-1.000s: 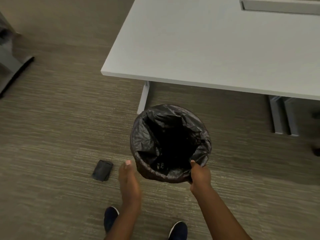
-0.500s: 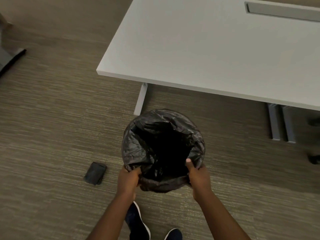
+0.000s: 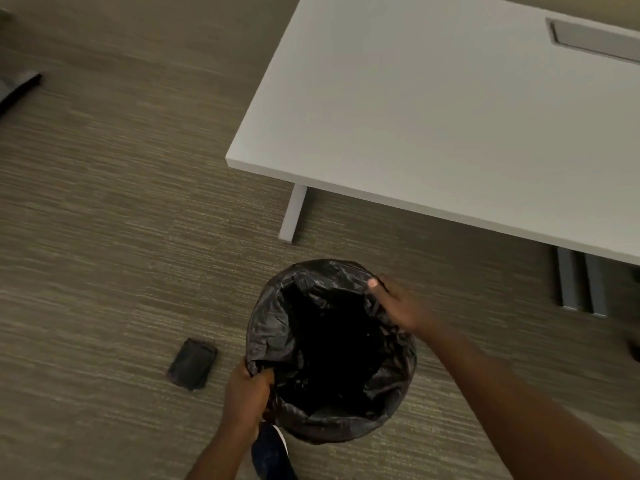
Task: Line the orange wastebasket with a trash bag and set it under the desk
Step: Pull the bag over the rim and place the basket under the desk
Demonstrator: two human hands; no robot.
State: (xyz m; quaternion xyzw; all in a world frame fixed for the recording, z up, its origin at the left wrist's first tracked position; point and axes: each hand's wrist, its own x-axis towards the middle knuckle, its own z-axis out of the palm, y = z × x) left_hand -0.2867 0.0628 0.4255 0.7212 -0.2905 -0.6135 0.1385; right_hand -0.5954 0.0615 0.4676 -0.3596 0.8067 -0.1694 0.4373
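Two hands were at work on one wastebasket (image 3: 332, 431), which stood on the carpet (image 3: 121, 254) in front of the desk (image 3: 433, 116), near its left leg (image 3: 293, 216) and not yet under the top. One black trash bag (image 3: 277, 320) covered it completely, so none of its orange showed. Left hand (image 3: 244, 396): closed, pinching the bag's edge at the near-left rim. Right hand (image 3: 398, 306): closed on the bag at the far-right rim, thumb on top. Folded black packet (image 3: 192, 364), count one, lay on the carpet just left of the wastebasket; likely spare bags, though that could not be confirmed. Dark shoe (image 3: 270, 452), count one, showed at the bottom edge. Risks, as judged: thin plastic could tear if stretched too hard over the rim; a loosely folded edge could slip inside once the wastebasket was lifted; a carry by the bag alone could pull the lining off; the rim could catch the desk leg on the way under.
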